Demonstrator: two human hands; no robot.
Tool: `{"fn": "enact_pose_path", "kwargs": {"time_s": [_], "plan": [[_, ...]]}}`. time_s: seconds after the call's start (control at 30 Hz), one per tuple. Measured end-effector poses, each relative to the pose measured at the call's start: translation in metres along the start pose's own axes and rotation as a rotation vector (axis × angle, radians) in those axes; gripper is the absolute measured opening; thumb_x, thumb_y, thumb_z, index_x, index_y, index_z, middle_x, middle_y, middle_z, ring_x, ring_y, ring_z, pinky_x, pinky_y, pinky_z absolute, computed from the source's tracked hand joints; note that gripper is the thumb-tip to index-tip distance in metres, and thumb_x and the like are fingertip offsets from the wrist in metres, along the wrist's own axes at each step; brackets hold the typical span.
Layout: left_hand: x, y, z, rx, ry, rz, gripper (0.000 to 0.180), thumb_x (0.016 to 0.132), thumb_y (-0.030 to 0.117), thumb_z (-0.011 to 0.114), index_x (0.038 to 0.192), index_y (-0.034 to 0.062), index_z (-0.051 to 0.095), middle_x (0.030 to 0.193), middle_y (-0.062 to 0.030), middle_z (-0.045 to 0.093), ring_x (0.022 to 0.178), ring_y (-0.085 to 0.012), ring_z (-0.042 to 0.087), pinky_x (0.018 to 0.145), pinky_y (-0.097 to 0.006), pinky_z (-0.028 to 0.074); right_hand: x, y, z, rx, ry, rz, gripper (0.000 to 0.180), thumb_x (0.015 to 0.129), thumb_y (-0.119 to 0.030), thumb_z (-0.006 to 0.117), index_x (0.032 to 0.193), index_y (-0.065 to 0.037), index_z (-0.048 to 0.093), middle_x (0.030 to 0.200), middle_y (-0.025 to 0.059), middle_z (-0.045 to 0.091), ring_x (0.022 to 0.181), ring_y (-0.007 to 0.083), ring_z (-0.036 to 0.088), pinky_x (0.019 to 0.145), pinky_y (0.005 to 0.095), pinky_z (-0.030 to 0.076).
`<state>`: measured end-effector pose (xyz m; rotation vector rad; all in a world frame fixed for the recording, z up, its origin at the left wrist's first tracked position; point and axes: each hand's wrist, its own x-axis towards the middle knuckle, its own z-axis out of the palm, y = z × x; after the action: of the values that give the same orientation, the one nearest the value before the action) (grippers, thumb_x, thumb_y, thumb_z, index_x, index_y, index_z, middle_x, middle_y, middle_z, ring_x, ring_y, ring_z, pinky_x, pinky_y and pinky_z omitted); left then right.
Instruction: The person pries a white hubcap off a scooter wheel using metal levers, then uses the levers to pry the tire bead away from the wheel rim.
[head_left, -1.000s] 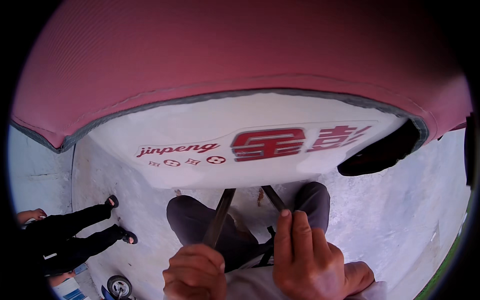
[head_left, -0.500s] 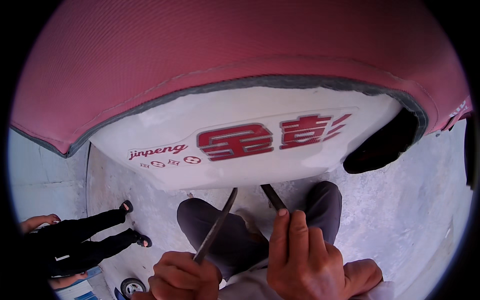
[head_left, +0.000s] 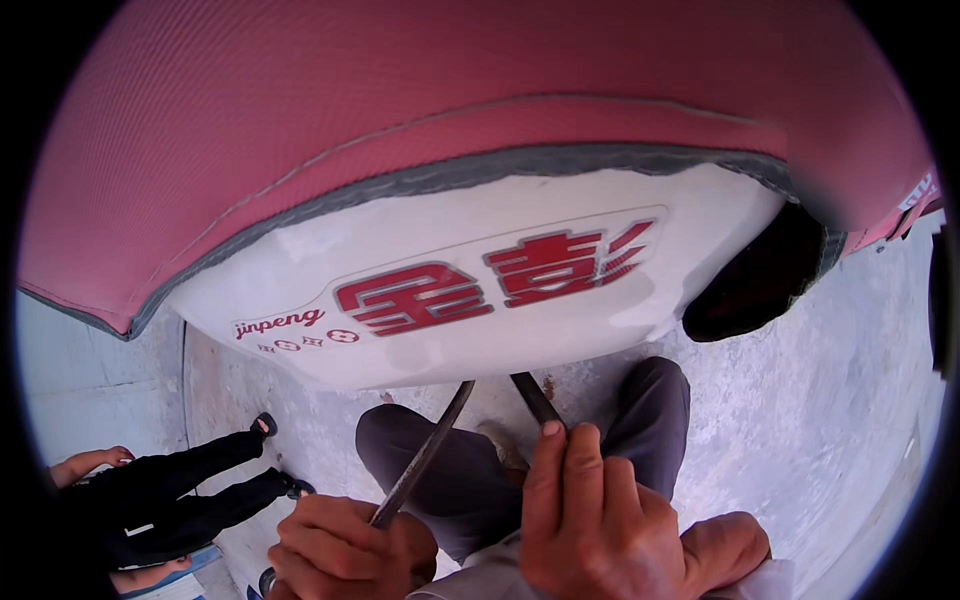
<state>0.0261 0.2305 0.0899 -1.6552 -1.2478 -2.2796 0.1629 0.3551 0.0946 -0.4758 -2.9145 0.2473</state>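
Two dark tool handles [head_left: 425, 455] run up under the white vehicle panel [head_left: 480, 290]. Below the panel, the left hand [head_left: 345, 550] closes its grip around one handle. The right hand [head_left: 590, 520] clasps the other, forefinger stretched along it.

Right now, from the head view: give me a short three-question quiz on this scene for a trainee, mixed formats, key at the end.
1. True or false: the left hand is closed around a thin dark metal rod.
2. Multiple choice: where does the rod's far end go? A) under the white panel with red characters, B) into the second person's dark trousers, C) onto the red seat cover.
3. Fill in: the right hand lays its index finger along a short dark ____ that also runs up under the panel.

Key: 1 true. 2 A. 3 bar; its far end is hidden under the panel, as is the rod's.
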Motion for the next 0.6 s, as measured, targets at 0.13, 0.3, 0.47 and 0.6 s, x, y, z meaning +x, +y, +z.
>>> {"fn": "enact_pose_path", "kwargs": {"time_s": [0.13,0.3,0.47,0.6], "plan": [[0.01,-0.002,0.004,0.025,0.024,-0.005,0.051,0.1,0.062,0.053,0.104,0.0118,0.043,0.06,-0.0015,0.048,0.049,-0.0157,0.042,0.048,-0.034,0.041,0.001,-0.002,0.002,0.007,0.021,0.005,0.029,0.076,0.008,0.072,0.104,0.016,0.069,0.091,0.0307,0.07,0.058,0.0192,0.063,0.042,0.0269,0.05],[0.02,-0.007,-0.006,-0.076,-0.026,0.063,0.045,0.104,0.056,0.049,0.104,0.0124,0.039,0.067,-0.0025,0.051,0.05,-0.0172,0.045,0.048,-0.035,0.043,-0.001,-0.001,0.004,-0.019,0.05,0.029,0.028,0.076,0.009,0.073,0.103,0.015,0.07,0.089,0.0313,0.069,0.057,0.0194,0.063,0.042,0.0269,0.051],[0.021,-0.008,-0.003,0.013,-0.032,0.068,0.037,0.108,0.047,0.046,0.095,0.0122,0.041,0.085,-0.005,0.049,0.053,-0.0184,0.044,0.047,-0.037,0.042,0.001,-0.001,0.0,0.011,0.036,0.032,0.028,0.075,0.01,0.073,0.102,0.016,0.07,0.088,0.0316,0.069,0.057,0.0197,0.063,0.042,0.0269,0.051],[0.019,-0.001,0.004,-0.049,0.152,0.013,0.033,0.105,0.039,0.053,0.088,0.0115,0.047,0.088,-0.002,0.04,0.058,-0.0176,0.038,0.052,-0.036,0.036,0.008,0.001,-0.012,0.027,-0.022,0.016,0.027,0.075,0.009,0.074,0.101,0.015,0.07,0.088,0.0316,0.07,0.057,0.0198,0.063,0.042,0.0269,0.051]]}}
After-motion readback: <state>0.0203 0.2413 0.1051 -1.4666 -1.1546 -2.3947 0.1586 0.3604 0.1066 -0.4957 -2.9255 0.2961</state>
